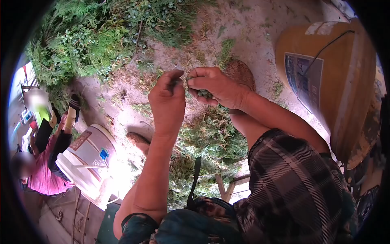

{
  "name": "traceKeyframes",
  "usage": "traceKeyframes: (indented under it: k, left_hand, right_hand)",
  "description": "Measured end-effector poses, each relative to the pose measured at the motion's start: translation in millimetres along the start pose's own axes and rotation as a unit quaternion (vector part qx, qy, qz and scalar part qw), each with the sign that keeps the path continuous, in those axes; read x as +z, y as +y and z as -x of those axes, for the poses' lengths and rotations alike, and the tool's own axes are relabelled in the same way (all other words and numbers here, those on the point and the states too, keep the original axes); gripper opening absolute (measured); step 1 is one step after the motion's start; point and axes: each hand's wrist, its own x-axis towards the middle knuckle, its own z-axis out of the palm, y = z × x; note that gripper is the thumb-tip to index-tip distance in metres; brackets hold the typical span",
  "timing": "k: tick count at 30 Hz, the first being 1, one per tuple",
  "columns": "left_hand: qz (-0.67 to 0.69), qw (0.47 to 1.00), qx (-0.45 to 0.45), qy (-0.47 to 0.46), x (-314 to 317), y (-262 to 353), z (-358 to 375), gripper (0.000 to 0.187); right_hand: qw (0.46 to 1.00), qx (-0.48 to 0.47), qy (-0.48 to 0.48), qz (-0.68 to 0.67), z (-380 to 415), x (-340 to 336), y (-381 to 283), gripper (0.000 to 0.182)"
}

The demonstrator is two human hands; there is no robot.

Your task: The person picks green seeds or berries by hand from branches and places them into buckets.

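My right hand (219, 86) is curled closed around several small green cones (205, 94), which show between the fingers and palm. Its thumb and forefinger are pinched together, pointing at my left hand. Just beside it, my left hand (167, 99) is raised with fingers bent in towards the thumb. What those fingers hold, if anything, is too small or hidden to make out. The fingertips of both hands are close together but apart. Below them, loose evergreen sprigs (211, 136) lie on the ground between my feet.
A large heap of evergreen branches (93, 44) with bluish-green cones fills the upper left. A yellow-brown bucket (325, 81) stands at right, a white bucket (91, 152) at lower left. Beyond it sit other people, one in a pink top (48, 175). My shoe (239, 73) is near my right hand.
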Motion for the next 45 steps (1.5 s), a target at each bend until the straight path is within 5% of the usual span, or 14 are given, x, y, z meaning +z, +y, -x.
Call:
traceKeyframes:
  k: [2, 3, 5, 6, 10, 14, 19, 22, 25, 29, 39, 40, 42, 45]
  left_hand:
    - [-0.223, 0.963, 0.133, 0.069, -11, -20, -5, 0.02]
    - [-0.223, 0.962, 0.136, 0.073, -16, -13, -4, 0.02]
    - [-0.02, 0.996, -0.074, 0.041, -25, 4, 0, 0.027]
    - [0.029, 0.993, -0.107, 0.031, -27, 17, 4, 0.036]
    - [0.07, 0.994, -0.071, 0.042, -29, 50, 22, 0.044]
    - [-0.004, 0.998, -0.042, 0.041, -31, 59, 41, 0.045]
    - [-0.149, 0.988, 0.003, 0.049, -28, 63, 57, 0.046]
    - [-0.354, 0.93, 0.091, 0.03, -28, 64, 58, 0.047]
    - [-0.486, 0.874, 0.028, 0.002, -20, 65, 61, 0.047]
    - [-0.505, 0.861, 0.026, -0.051, -3, 71, 69, 0.043]
    - [-0.392, 0.919, 0.018, -0.047, 12, 69, 66, 0.042]
    - [-0.393, 0.918, 0.019, -0.051, 11, 71, 66, 0.042]
    - [-0.166, 0.98, -0.08, -0.068, 7, 77, 62, 0.043]
    - [-0.09, 0.983, -0.139, -0.076, 9, 77, 57, 0.044]
  right_hand:
    - [0.999, -0.004, -0.034, -0.018, 9, 10, -16, 0.021]
    - [0.997, -0.008, -0.065, -0.038, 12, 13, -23, 0.021]
    - [0.992, -0.029, -0.093, -0.079, 9, 8, -26, 0.021]
    - [0.984, -0.046, -0.118, -0.126, 8, 7, -24, 0.022]
    - [0.952, -0.048, -0.181, -0.242, 9, 4, -19, 0.022]
    - [0.964, -0.062, -0.159, -0.203, 13, 17, -20, 0.023]
    - [0.994, -0.04, -0.089, 0.038, 9, 39, -23, 0.03]
    - [0.985, -0.014, -0.108, 0.137, 11, 43, -16, 0.031]
    - [0.956, 0.033, -0.084, 0.279, 12, 47, -17, 0.035]
    - [0.928, 0.091, -0.103, 0.347, 14, 41, -18, 0.035]
    - [0.95, 0.047, -0.112, 0.289, 48, 19, -23, 0.019]
    - [0.973, 0.045, -0.112, 0.197, 52, 14, -19, 0.016]
    - [0.988, 0.041, -0.109, 0.101, 58, 8, -14, 0.013]
    - [0.996, 0.011, -0.09, 0.018, 63, 8, -12, 0.014]
